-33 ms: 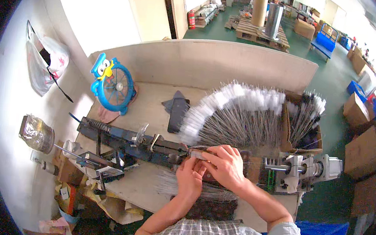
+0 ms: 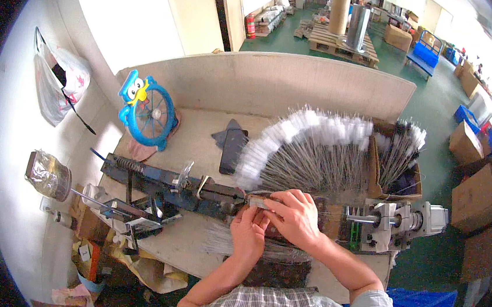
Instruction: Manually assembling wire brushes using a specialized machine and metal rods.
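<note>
The small pale piece (image 2: 258,202) is at the tip of the long dark bar (image 2: 164,185), above the middle of the worktable (image 2: 195,127). It looks short, narrow and whitish-grey, and it lies nearly level, in line with the bar. Its surface is too small and too blurred for me to tell the material (it may be bristle or something smooth), and the fingers cover a part of it.

The right hand (image 2: 296,217) comes over the piece from the right side. Its fingers are bent and almost closed, with the thumb and the forefinger pinching the piece. The left hand (image 2: 247,234) is just below, on the near side; its fingers are curled, with the tips brought together close to the piece, but I cannot tell if they grip it.

Behind the hands, many wire brushes (image 2: 315,159) spread like a fan, with thin grey stems and fluffy white heads at the far ends. To their right, a cardboard box (image 2: 374,170) contains more brushes, dark and white ones. In front, beside the left hand, lies a bundle of fine pale wires (image 2: 218,239). A dark phone (image 2: 234,152) rests left of the white heads.
</note>
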A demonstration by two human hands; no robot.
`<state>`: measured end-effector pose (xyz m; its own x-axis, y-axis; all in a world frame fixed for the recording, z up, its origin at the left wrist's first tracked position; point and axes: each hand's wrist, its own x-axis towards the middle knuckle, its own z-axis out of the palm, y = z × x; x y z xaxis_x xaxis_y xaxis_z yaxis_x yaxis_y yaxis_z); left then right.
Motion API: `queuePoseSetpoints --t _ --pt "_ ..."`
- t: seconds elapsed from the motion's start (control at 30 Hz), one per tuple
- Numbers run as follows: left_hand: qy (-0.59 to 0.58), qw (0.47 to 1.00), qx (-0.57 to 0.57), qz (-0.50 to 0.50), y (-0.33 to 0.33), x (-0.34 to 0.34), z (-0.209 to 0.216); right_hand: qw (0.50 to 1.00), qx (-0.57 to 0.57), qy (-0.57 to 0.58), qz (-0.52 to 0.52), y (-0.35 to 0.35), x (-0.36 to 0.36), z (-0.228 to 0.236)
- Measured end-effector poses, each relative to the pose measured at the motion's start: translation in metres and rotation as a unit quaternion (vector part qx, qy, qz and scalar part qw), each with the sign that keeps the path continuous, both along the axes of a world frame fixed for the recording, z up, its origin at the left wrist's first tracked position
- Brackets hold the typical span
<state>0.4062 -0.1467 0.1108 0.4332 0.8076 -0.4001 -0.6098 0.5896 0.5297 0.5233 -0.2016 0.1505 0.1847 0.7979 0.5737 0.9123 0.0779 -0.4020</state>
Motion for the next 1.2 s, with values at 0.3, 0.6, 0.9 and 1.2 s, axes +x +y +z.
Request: queuePoseSetpoints --t 0.3,0.6,0.9,1.2 --pt "0.01 0.999 0.031 0.002 0.0 0.002 -0.002 1.0 0.023 0.005 0.013 0.006 -0.003 -0.002" --pt "0.032 0.999 0.038 0.014 -0.003 0.008 0.008 0.999 0.033 -0.001 -0.002 0.003 -0.001 -0.003" --pt "0.056 0.997 0.046 0.018 -0.002 0.01 0.004 0.999 0.025 -0.023 0.003 -0.001 0.003 -0.005" --pt "0.05 0.997 0.066 -0.001 0.0 0.008 0.002 1.0 0.006 0.006 0.009 -0.003 0.004 0.009"
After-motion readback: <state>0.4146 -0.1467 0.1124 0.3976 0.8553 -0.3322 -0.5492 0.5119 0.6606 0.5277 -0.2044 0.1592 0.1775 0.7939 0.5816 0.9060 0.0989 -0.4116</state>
